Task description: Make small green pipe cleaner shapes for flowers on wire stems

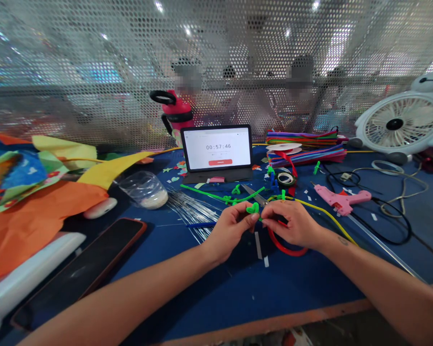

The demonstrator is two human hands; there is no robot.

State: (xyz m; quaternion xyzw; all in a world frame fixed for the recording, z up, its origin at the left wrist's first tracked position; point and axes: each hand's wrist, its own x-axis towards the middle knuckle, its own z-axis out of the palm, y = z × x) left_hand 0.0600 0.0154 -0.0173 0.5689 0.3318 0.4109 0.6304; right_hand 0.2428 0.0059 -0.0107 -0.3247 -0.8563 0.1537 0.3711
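A short green pipe cleaner (pixel 253 208), bent into a small looped shape, is pinched between thumb and finger of my left hand (pixel 234 226). Close on its right, my right hand (pixel 290 223) has its fingertips together at the lower end of that pipe cleaner. Behind my hands lie scissors (pixel 255 195), partly covered by my right hand. A long green pipe cleaner (pixel 205 193) stretches across the table there, with another small bent green piece (pixel 236 190) beside it. Under my right hand shows the red handle (pixel 286 249), a curved loop.
Thin silver wires (pixel 193 211) lie left of my hands, near a clear plastic cup (pixel 144 190). A tablet (pixel 218 149) showing a timer stands behind. To the right are a pink glue gun (pixel 341 198) and a white fan (pixel 400 120). A phone (pixel 82 269) and coloured paper (pixel 46 206) lie left.
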